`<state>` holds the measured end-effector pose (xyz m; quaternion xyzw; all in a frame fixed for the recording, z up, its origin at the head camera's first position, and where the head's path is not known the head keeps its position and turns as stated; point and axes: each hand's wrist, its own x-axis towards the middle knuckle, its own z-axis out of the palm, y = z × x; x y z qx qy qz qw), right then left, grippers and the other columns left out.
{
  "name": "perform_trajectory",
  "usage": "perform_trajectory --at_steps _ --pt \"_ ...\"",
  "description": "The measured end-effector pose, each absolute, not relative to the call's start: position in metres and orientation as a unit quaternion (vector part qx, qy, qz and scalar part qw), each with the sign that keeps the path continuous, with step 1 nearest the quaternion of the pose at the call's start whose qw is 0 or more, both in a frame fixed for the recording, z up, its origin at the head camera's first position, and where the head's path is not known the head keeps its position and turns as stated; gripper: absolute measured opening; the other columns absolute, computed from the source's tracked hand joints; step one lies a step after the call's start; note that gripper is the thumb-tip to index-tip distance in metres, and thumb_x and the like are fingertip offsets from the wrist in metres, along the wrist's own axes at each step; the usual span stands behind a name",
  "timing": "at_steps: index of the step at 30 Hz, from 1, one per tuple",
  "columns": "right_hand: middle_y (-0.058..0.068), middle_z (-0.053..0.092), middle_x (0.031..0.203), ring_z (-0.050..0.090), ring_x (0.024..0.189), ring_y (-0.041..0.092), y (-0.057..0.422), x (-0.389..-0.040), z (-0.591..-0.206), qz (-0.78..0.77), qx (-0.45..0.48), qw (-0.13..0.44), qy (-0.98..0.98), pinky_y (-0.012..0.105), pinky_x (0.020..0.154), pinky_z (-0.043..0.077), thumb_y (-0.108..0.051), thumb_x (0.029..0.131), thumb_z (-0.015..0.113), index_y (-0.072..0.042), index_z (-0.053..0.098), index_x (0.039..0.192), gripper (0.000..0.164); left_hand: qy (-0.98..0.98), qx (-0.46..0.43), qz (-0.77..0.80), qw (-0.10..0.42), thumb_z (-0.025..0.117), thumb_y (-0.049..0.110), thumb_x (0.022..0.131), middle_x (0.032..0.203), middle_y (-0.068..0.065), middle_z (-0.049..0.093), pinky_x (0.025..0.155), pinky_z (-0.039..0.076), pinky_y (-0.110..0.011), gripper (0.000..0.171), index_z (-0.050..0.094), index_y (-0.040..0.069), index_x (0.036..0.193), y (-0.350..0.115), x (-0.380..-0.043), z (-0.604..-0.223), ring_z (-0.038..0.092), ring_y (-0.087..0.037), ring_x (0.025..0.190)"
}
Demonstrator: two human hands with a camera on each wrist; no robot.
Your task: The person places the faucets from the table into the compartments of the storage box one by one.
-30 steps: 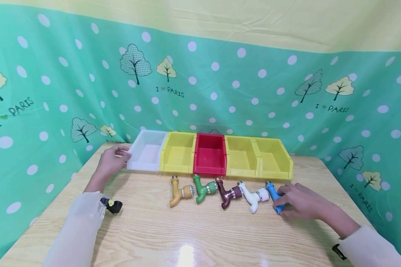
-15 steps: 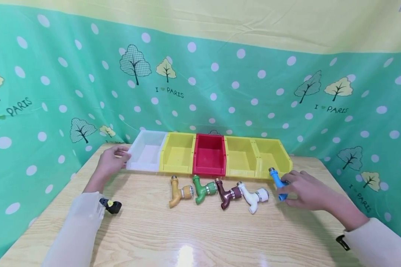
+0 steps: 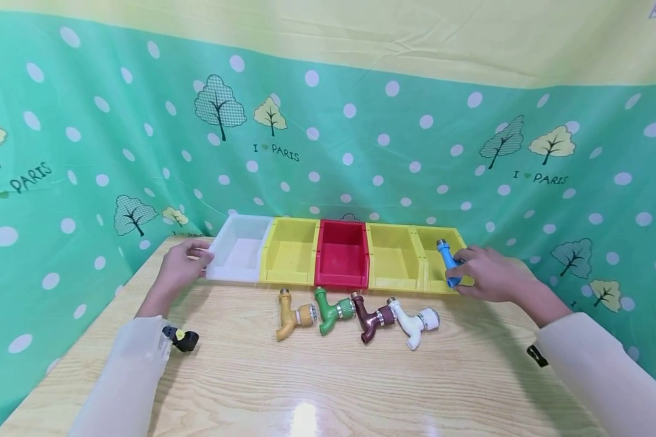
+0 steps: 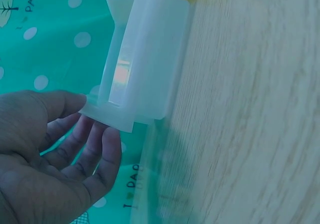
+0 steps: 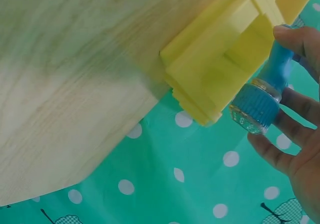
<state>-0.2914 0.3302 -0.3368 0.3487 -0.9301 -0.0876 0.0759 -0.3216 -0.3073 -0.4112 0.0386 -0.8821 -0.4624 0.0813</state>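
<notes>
My right hand (image 3: pixel 489 276) grips a blue tap (image 3: pixel 446 262) over the yellow bin (image 3: pixel 438 284) at the right end of the row. In the right wrist view, thumb and fingers hold the tap's body, and its ribbed blue knob (image 5: pixel 256 107) hangs beside the bin's opening. At the row's other end, my left hand (image 3: pixel 184 265) pinches the side rim of the translucent white bin (image 3: pixel 235 273). The left wrist view has the thumb on top of that rim and the fingers beneath it.
Before the bins lie a tan tap (image 3: pixel 288 315), a green tap (image 3: pixel 330 311), a maroon tap (image 3: pixel 369 318) and a white tap (image 3: pixel 414 325). Between the end bins stand a red bin (image 3: pixel 341 279) and two yellow ones. A polka-dot curtain (image 3: pixel 355 145) hangs behind the table.
The right hand has lifted the blue tap off the table and carried it away from me to above the rightmost yellow bin. The left hand stays at the white bin.
</notes>
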Motion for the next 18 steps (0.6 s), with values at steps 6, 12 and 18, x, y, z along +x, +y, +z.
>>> perform_trajectory --at_steps 6,12,18 --pt "0.021 0.068 0.116 0.062 0.098 0.036 0.324 -0.315 -0.335 -0.076 0.36 0.066 -0.927 0.054 0.078 0.057 -0.021 0.086 0.083 -0.019 0.081 0.107 0.022 -0.88 0.039 -0.466 0.081 0.059 0.022 0.105 0.128 -0.026 0.056 0.076 0.062 -0.028 0.042 0.053 -0.002 0.139 -0.308 -0.321 -0.412 0.062 -0.038 0.108" --pt "0.009 0.068 0.102 0.057 0.084 0.022 0.318 -0.335 -0.337 -0.071 0.352 0.026 -0.933 0.043 0.072 0.055 -0.018 0.086 0.083 -0.018 0.081 0.107 0.021 -0.882 0.035 -0.462 0.083 0.059 0.022 0.105 0.127 -0.025 0.056 0.076 0.063 -0.03 0.041 0.054 -0.002 0.138 -0.309 -0.322 -0.413 0.062 -0.037 0.107" --pt "0.004 0.068 0.099 0.057 0.081 0.018 0.312 -0.35 -0.341 -0.064 0.336 -0.022 -0.939 0.038 0.07 0.056 -0.015 0.089 0.081 -0.018 0.08 0.11 0.022 -0.882 0.038 -0.463 0.08 0.059 0.022 0.105 0.127 -0.025 0.057 0.078 0.063 -0.033 0.04 0.054 -0.001 0.138 -0.31 -0.323 -0.413 0.062 -0.037 0.108"
